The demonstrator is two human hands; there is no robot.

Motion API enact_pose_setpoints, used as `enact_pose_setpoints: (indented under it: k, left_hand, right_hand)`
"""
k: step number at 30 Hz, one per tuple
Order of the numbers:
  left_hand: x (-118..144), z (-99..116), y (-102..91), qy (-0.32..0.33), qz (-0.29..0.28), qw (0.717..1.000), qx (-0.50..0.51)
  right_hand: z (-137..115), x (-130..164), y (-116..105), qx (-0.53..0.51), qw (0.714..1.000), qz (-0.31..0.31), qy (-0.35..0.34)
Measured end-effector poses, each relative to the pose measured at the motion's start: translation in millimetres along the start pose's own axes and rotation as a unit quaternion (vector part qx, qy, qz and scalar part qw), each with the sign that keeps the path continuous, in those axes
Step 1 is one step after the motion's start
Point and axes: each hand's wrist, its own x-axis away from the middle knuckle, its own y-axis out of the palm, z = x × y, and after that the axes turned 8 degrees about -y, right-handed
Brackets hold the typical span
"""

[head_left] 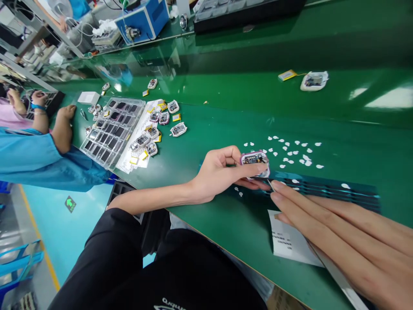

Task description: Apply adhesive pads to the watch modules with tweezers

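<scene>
Bright light leaves white glare on the green table (209,129), with wide-angle stretching at the edges.

Surface (200,133): glossy green, with light reflected along its far side
White cut-outs (307,163): small, round with tabs, scattered loose at right of centre, a few on the strip
Teal strip (368,198): flat, dark and shiny, near the front edge
Printed slip (287,247): white, closer to that edge, partly covered
Compartment tray (139,103): clear plastic, dark pieces inside, at left
Paper sheets (124,162): beside the tray, bearing several open device housings (151,149) and yellow-edged batteries (134,160)
Lone housing (314,81): far right, wired to its battery (287,75)
White box (88,97): beyond the tray
</scene>
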Motion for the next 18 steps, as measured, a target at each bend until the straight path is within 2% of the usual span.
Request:
enact_pose_setpoints:
  k: [7, 13, 18]
  left_hand:
    - [-1.9, -4.0, 2.2, -0.014, 0.021, 0.999, -0.037]
    - [-1.6, -5.3, 0.7, -0.006, -0.011, 0.999, -0.035]
    - [-1.3, -4.2, -0.5, -0.037, -0.032, 0.998, -0.051]
  right_hand:
    - [0.6, -2.8, 2.3, 0.008, 1.0, -0.006, -0.022]
    - [5.6, -3.3, -4.1, -0.062, 0.998, -0.006, -0.016]
    - [7.3, 2.4, -6.4, -0.088, 0.996, -0.011, -0.001]
